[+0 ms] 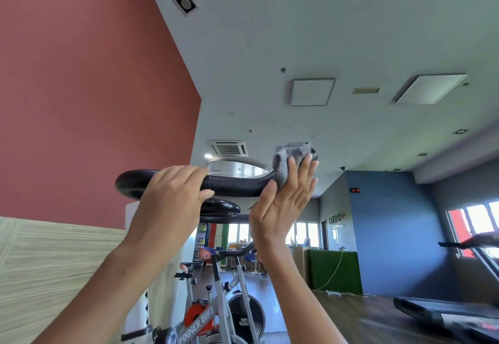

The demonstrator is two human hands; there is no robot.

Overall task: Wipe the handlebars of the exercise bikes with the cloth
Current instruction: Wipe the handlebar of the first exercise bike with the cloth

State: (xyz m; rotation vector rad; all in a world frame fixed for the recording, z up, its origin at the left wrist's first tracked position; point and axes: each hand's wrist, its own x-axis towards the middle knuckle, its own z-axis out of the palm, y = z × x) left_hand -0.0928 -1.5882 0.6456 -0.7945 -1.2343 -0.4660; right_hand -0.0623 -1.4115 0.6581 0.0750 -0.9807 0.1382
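Head view: left hand (172, 195) wrapped around the black handlebar (237, 184), fingers curled over its top. Right hand (283, 203) flat, fingers straight, pressing the grey cloth (287, 158) against the handlebar's upturned right end. Handlebar surface wet with droplets. Second spinner bike (216, 303) lower down behind, treadmill (445, 314) at right.

Left hand (172, 197), right hand (283, 206) bare (2 bare forearms (108, 276)).
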